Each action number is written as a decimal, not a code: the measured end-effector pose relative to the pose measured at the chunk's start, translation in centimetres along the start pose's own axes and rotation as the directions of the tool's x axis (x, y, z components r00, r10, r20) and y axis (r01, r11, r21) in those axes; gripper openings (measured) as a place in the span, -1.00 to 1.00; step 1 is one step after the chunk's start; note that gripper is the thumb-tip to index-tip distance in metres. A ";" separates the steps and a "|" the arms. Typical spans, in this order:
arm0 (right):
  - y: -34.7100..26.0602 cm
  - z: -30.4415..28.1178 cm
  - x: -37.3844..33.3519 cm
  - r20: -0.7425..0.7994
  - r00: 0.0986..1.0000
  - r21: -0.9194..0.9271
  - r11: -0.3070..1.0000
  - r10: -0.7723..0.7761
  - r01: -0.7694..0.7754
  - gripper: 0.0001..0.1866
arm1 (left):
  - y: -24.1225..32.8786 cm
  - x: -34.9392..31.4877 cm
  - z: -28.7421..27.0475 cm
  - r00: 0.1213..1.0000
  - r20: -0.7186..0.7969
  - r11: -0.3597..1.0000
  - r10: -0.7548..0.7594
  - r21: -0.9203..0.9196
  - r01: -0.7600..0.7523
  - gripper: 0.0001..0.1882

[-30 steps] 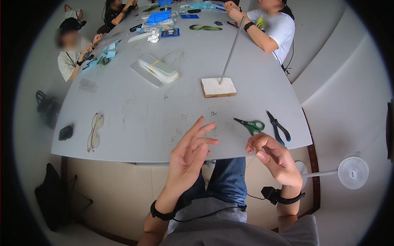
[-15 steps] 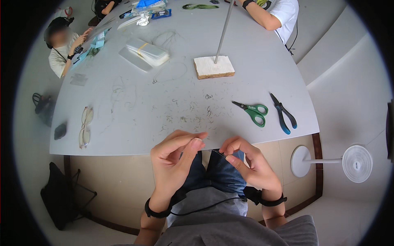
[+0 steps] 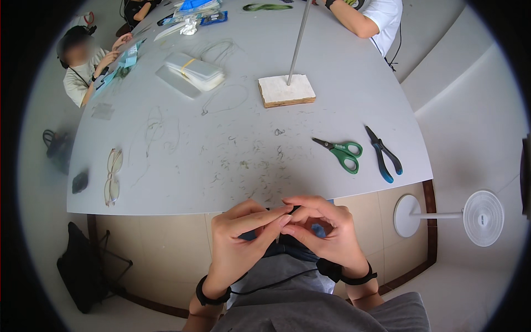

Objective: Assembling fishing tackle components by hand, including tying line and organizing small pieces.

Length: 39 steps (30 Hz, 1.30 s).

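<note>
My left hand [image 3: 243,232] and my right hand [image 3: 326,229] meet fingertip to fingertip just off the table's near edge, above my lap. Thumb and fingers are pinched together on both; what lies between them is too small and too covered to name. Short dark thread-like clippings [image 3: 251,164] are scattered over the table in front of them. To the right of the clippings lie green-handled scissors [image 3: 345,154], and beyond those a pair of blue-handled pliers [image 3: 383,154].
A metal rod on a white-topped wooden block [image 3: 286,90] stands mid-table. Bundled clear plastic sleeves [image 3: 194,71] lie left of it, eyeglasses [image 3: 113,177] nearer left. Co-workers sit at the far left and far right. A white fan [image 3: 481,218] stands at right.
My hands have come together: the right moved left, the left slightly right and down, until the fingertips met. The thin dark piece seen at my right fingertips is now hidden.
</note>
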State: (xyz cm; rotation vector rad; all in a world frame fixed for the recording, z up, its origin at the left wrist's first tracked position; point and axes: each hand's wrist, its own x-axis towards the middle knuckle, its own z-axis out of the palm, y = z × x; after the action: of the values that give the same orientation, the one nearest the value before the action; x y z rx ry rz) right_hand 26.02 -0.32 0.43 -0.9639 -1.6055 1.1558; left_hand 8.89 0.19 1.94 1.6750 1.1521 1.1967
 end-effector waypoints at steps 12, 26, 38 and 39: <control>0.3 0.8 0.1 0.032 0.999 0.344 0.939 0.014 -0.024 -0.55 | -1.1 -0.2 0.1 0.999 -0.029 0.997 0.033 -0.070 -0.035 -0.78; 0.4 0.4 -0.3 0.041 0.995 0.435 0.895 0.089 -0.098 -0.82 | -1.2 -0.2 -0.5 0.999 0.035 0.973 -0.016 -0.228 0.023 -0.82; 0.1 0.5 -0.3 -0.052 0.991 0.412 0.907 0.123 -0.091 -0.90 | -1.0 -0.2 -0.4 0.998 0.052 0.977 -0.043 -0.207 0.053 -0.86; 0.1 0.6 -0.3 -0.051 0.992 0.404 0.911 0.114 -0.084 -0.90 | -1.1 -0.2 -0.4 0.998 0.051 0.977 -0.045 -0.206 0.054 -0.86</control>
State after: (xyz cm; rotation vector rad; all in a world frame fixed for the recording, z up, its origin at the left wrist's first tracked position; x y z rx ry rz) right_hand 25.56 -0.71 0.16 -0.8103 -1.2042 1.4349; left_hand 8.20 0.33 1.01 1.5009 0.9988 1.1976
